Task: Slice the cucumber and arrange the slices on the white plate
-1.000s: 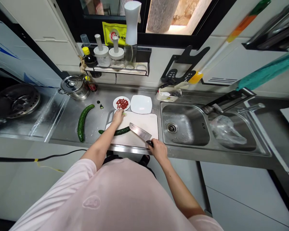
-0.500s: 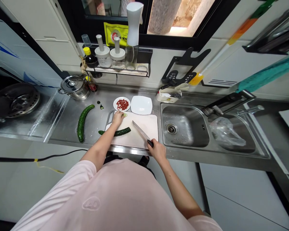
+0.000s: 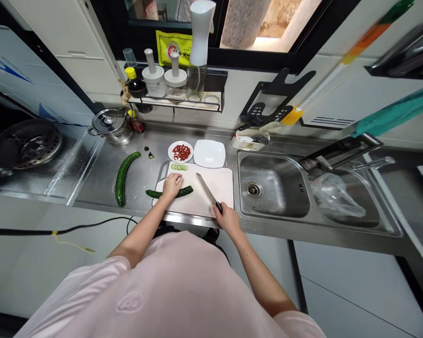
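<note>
A white cutting board lies on the steel counter in front of me. Across its left half lies a dark green cucumber, and my left hand rests on its middle. A short row of cucumber slices sits at the board's far edge. My right hand grips the black handle of a cleaver, whose blade points away from me, just right of the cucumber's cut end.
A whole cucumber lies on the counter to the left. Behind the board stand a small dish of red bits and a white square plate. A sink is to the right, a steel pot at the back left.
My left hand has drawn back from the board's far edge onto the cucumber, leaving the slices there. The cleaver has turned from flat to edge-on and sits nearer the cucumber's end.
</note>
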### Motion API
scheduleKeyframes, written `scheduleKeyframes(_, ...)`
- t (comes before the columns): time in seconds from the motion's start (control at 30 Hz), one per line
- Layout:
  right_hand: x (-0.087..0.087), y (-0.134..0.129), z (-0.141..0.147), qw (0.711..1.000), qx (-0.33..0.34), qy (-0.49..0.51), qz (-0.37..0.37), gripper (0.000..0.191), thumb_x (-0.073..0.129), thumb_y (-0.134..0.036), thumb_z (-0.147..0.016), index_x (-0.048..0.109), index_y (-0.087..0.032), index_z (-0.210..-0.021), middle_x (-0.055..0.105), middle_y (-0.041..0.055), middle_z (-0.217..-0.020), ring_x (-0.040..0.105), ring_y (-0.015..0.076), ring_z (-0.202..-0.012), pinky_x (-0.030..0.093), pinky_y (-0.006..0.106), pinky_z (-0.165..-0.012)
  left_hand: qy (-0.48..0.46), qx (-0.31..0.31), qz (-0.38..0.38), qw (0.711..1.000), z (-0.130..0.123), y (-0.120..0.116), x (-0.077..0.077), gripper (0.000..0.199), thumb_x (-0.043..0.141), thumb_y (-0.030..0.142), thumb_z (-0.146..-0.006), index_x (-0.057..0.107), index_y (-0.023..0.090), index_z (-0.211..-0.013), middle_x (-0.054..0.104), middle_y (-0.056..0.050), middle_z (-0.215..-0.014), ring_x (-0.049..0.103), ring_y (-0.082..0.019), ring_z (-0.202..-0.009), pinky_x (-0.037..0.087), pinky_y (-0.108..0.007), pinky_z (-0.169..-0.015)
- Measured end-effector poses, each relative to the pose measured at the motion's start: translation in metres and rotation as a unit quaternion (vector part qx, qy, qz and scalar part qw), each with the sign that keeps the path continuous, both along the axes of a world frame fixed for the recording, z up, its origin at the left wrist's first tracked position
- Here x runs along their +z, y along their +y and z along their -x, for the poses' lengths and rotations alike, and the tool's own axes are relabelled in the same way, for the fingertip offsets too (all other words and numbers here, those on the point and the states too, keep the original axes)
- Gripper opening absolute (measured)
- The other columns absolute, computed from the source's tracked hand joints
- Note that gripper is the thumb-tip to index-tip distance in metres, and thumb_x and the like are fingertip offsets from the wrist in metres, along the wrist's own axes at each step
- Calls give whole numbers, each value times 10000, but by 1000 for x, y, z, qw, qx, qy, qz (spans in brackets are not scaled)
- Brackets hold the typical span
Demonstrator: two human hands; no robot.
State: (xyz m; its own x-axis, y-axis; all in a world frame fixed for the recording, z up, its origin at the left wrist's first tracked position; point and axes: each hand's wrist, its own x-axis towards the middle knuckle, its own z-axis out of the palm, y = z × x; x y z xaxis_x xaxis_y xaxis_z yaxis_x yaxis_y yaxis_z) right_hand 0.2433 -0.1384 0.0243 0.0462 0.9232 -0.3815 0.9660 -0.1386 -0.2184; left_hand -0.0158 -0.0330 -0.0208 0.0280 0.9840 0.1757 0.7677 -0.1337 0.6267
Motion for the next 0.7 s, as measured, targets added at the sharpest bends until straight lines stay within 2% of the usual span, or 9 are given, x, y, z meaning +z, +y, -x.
scheduleKeyframes(0.1, 5, 2, 3, 1000, 6, -1, 8, 418, 308, -520, -942, 573, -201, -989, 666, 71, -860, 604, 181, -787, 266, 243, -598, 22, -31, -6, 999, -2, -17, 2, 195, 517, 287, -859, 642, 192, -974, 618, -54, -961, 561, -178, -914, 439, -295, -852)
scheduleKeyframes(0.23, 9, 5, 7, 1000, 22, 7, 12, 406, 294, -496, -956, 555, -193, -1027, 664, 74, -872, 605, 178, -805, 279, 240, -615, 42, -68, -7, 997, -6, -29, 4, 208, 502, 317, -879, 654, 210, -973, 619, -49, -952, 551, -173, -943, 429, -296, -875)
scheduleKeyframes(0.5, 14, 7, 23, 998, 43, -3, 36, 412, 250, -488, -969, 512, -185, -1063, 666, 88, -887, 621, 194, -843, 322, 249, -657, 45, -115, -12, 992, -9, -38, -3, 249, 478, 349, -899, 689, 237, -966, 634, -50, -985, 560, -151, -957, 440, -295, -873)
scheduleKeyframes(0.7, 17, 5, 33, 998, 60, -7, 35, 399, 248, -484, -967, 501, -190, -1062, 667, 82, -875, 627, 209, -840, 338, 262, -676, 51, -125, -19, 991, -8, -40, -7, 268, 455, 348, -912, 685, 257, -1016, 648, -37, -982, 559, -133, -944, 444, -261, -853)
